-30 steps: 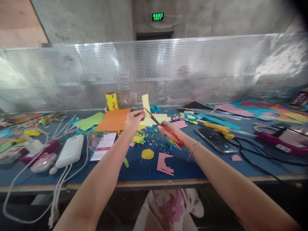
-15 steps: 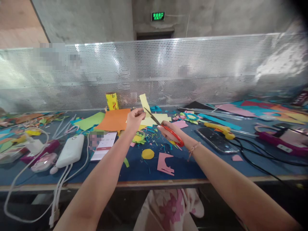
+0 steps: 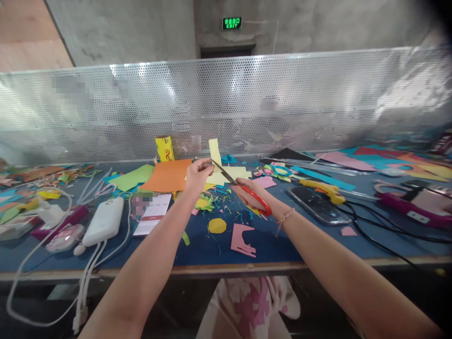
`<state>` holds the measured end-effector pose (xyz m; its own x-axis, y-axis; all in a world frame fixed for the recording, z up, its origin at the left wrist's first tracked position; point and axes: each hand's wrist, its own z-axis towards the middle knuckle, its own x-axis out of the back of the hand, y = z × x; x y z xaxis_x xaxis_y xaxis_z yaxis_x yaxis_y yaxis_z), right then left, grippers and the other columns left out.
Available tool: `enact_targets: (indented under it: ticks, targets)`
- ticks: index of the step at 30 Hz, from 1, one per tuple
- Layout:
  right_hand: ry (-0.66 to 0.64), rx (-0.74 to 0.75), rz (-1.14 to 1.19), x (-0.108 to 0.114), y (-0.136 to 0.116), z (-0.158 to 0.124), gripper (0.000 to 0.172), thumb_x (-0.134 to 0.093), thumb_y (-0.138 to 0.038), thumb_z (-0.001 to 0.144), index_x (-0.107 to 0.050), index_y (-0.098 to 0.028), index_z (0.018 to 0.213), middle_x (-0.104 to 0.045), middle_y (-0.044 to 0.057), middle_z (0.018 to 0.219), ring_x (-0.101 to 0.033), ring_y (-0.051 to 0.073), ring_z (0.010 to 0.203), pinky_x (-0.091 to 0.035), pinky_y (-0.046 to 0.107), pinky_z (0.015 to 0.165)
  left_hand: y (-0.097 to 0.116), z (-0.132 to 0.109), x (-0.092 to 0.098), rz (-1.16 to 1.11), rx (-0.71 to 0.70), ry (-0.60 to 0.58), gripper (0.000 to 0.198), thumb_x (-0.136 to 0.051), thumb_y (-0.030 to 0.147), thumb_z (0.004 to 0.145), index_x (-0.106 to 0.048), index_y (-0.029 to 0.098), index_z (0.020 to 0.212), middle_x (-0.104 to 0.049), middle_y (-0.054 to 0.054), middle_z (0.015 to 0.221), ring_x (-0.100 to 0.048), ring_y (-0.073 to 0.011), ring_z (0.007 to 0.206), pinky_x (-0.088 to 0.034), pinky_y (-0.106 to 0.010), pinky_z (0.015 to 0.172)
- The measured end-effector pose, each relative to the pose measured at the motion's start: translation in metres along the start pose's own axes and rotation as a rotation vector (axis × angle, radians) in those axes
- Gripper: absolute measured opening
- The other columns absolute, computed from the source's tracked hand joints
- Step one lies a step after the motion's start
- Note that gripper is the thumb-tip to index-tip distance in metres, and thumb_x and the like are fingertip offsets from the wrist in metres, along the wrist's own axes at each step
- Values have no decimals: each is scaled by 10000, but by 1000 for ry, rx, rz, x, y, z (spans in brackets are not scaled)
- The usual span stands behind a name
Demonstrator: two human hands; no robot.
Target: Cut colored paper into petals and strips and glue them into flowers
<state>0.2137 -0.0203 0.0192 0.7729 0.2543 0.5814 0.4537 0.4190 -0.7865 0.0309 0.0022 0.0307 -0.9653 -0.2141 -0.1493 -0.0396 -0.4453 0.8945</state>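
My left hand pinches the lower end of a pale yellow paper strip and holds it upright above the blue table. My right hand grips red-handled scissors, whose blades point up and left and touch the strip near my left fingers. Below both hands lie paper scraps, a yellow paper circle and a pink cut-out.
An orange sheet and a green sheet lie behind my left hand. A phone and a white power bank with cables sit at left. A second phone, a yellow glue gun and black cables lie at right. A perforated metal screen backs the table.
The yellow strip swayed slightly left, then came back upright. Both hands and the scissors stay almost in place.
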Motion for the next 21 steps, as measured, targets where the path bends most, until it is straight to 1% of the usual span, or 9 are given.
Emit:
enact_targets:
  ticks: [2,6,9,11,12,14,16,19,21]
  targets:
    - [-29,33,40,2,3,0,326,-565,-450,753,-365,-206,670,-408,-55,500,-369,63,391,-288,202,357,1,0,0,-13,0,12,258,-649,194,554,-649,140,806,-593,10,591,-515,-86,550,-431,-244,595]
    - [-148,60,182,5,7,-4,340,-556,-496,753,-369,-215,720,-421,-53,582,-381,66,442,-329,208,398,0,2,2,-79,-25,47,229,-638,184,560,-651,142,785,-579,18,581,-496,-72,535,-417,-235,588]
    - [-140,34,242,3,10,-2,375,-579,-527,725,-369,-216,717,-427,-55,577,-385,68,436,-327,212,393,-1,4,2,-172,-4,107,213,-657,196,556,-637,141,760,-584,16,603,-505,-68,547,-425,-237,608]
    - [-78,8,300,0,15,3,388,-582,-544,714,-378,-214,717,-457,-48,573,-409,75,438,-341,220,400,-1,3,1,-227,28,124,194,-672,203,547,-618,140,722,-582,16,605,-513,-67,550,-432,-238,620]
    - [-24,-4,336,-2,17,7,393,-596,-544,700,-384,-213,723,-475,-44,578,-426,80,447,-354,226,412,-2,1,0,-240,41,114,186,-679,210,544,-608,140,702,-578,18,597,-516,-68,548,-434,-238,621]
    - [111,-18,415,-6,22,13,402,-656,-511,652,-405,-212,749,-506,-40,608,-461,90,478,-379,235,442,-1,-4,-5,-237,60,63,183,-691,228,546,-589,141,670,-568,19,580,-519,-71,542,-437,-240,617]
    - [229,16,491,-9,24,19,417,-718,-449,597,-419,-212,767,-527,-37,657,-489,97,519,-401,245,484,-2,-10,-10,-228,79,4,192,-703,239,545,-573,143,648,-559,20,570,-518,-73,540,-437,-240,614]
    - [301,104,604,-10,20,22,411,-740,-406,567,-436,-208,759,-544,-27,711,-504,102,562,-420,262,540,-4,-20,-19,-238,123,-64,211,-720,240,533,-554,142,619,-539,28,556,-510,-71,538,-431,-233,600]
    - [334,132,627,-9,17,22,408,-744,-395,554,-441,-207,751,-536,-32,700,-495,99,557,-416,266,544,-6,-25,-25,-236,152,-103,226,-727,254,529,-551,141,615,-532,29,547,-510,-75,535,-425,-230,583]
